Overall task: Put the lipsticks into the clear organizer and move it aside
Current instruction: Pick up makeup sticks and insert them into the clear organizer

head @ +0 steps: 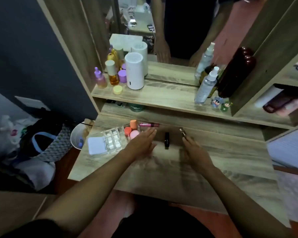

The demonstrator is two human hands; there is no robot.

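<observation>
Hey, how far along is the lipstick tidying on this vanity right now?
Nothing looks done: no lipstick shows in the clear organizer, which sits at the desk's left. In hand: the right hand grips a slim metallic lipstick; the left hand hovers open beside the organizer. Left: the black lipstick lying between the hands, the pink tube further back, then moving the organizer aside.

Black lipstick [166,140], pink lipstick [149,124], clear organizer [110,139], wood-grain table [213,162], orange sponges [130,128]
</observation>
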